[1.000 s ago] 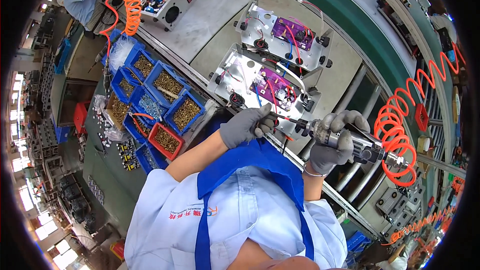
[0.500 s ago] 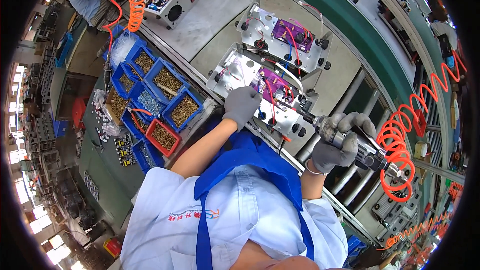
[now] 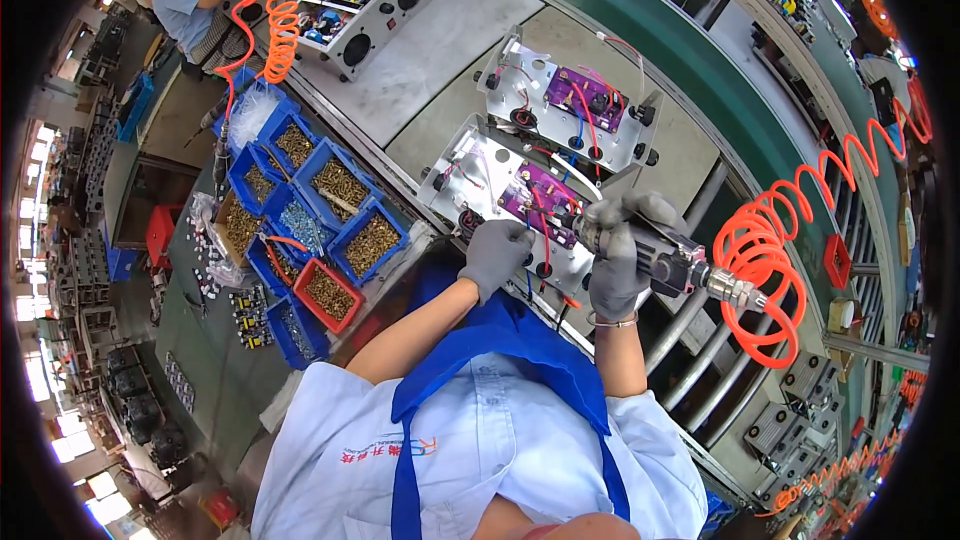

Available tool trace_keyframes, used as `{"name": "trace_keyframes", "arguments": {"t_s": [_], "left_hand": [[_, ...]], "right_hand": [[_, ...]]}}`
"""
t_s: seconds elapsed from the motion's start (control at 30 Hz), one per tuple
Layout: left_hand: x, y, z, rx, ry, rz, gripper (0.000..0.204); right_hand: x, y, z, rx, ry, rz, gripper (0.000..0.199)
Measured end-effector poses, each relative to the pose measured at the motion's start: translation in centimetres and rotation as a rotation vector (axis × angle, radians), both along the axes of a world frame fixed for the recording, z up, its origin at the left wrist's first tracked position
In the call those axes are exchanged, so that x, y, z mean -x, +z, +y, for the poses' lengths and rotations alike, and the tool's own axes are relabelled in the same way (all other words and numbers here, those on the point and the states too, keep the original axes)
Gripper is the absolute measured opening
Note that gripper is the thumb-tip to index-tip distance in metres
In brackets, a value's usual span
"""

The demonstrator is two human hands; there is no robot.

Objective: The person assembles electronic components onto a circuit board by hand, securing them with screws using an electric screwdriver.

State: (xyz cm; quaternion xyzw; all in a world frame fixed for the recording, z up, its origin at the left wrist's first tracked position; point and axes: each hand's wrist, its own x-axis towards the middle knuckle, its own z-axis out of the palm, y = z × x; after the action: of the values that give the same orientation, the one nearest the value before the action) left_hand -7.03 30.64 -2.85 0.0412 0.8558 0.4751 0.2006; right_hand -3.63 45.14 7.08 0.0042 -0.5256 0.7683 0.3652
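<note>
The lower silver chassis [image 3: 487,162] lies at the centre of the frame. At its right end, a power driver [image 3: 664,258] sits wrapped in the curled right hand [image 3: 622,258], while the left hand [image 3: 497,257] bends at the chassis's lower edge — whether pinching anything, I cannot tell — below the purple circuit board [image 3: 537,190].

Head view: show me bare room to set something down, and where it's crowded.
Bare: the pale board between the grey cabinets and the farther chassis; also the green bench below the yellow-and-black parts. Crowded: the bin cluster, and the nearer chassis, with the left hand at its edge and the right hand holding a driver.
</note>
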Motion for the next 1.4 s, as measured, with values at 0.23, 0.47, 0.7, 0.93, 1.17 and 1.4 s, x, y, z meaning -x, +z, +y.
{"name": "trace_keyframes", "arguments": {"t_s": [0.23, 0.47, 0.7, 0.93, 1.17, 1.4], "left_hand": [[-0.7, -0.2, -0.4, 0.010, -0.028, 0.063, 0.026], [-0.8, -0.2, 0.5, 0.088, -0.149, 0.277, 0.022], [-0.6, -0.6, 0.2, 0.120, -0.095, 0.160, 0.027], [0.0, -0.5, 0.0, 0.071, -0.074, 0.098, 0.028], [-0.2, -0.8, -0.2, 0.007, -0.047, 0.036, 0.027], [-0.6, -1.2, -0.2, 0.043, -0.031, 0.148, 0.025]], "right_hand": [[0.9, 1.2, -0.8, -0.125, 0.081, -0.107, 0.027], [2.1, 0.1, -2.0, -0.147, 0.172, -0.198, 0.030], [1.3, 1.8, -2.8, -0.082, 0.098, -0.019, 0.032], [1.4, 2.4, -1.3, -0.150, 0.118, -0.104, 0.028], [1.6, 1.1, -2.2, -0.174, 0.034, -0.028, 0.027], [2.8, 0.0, -1.8, -0.240, 0.147, -0.155, 0.027]]}}
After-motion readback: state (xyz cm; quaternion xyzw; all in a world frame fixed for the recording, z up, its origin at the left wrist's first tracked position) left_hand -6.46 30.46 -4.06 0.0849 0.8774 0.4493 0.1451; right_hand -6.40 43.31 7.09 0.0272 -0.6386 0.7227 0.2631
